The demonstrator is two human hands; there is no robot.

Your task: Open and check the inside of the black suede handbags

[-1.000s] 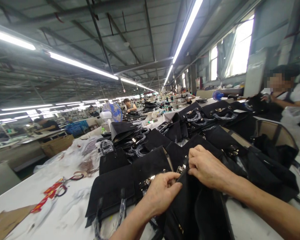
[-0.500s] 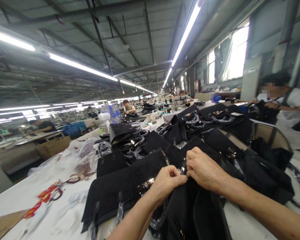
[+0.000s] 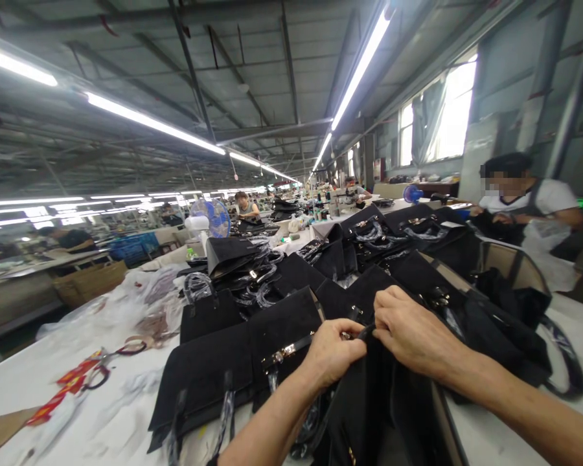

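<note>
A black handbag (image 3: 369, 414) stands upright right in front of me on the white table (image 3: 529, 427). My left hand (image 3: 333, 353) is closed on its top edge beside a small metal clasp (image 3: 347, 334). My right hand (image 3: 411, 333) pinches the same top edge from the right, fingers curled. The two hands almost touch. Just left of them lies a flat black suede bag (image 3: 233, 362) with a metal clasp (image 3: 284, 353) and plastic-wrapped handles.
Many more black bags (image 3: 393, 233) are piled across the table behind. Red-handled scissors (image 3: 97, 366) and clear plastic wrapping (image 3: 140, 301) lie at left. A fan (image 3: 214, 217) stands farther back. A seated person (image 3: 525, 200) works at right; others sit farther away.
My hands have stayed on the bag's top edge and drawn slightly closer together. The view has shifted a little to the right.
</note>
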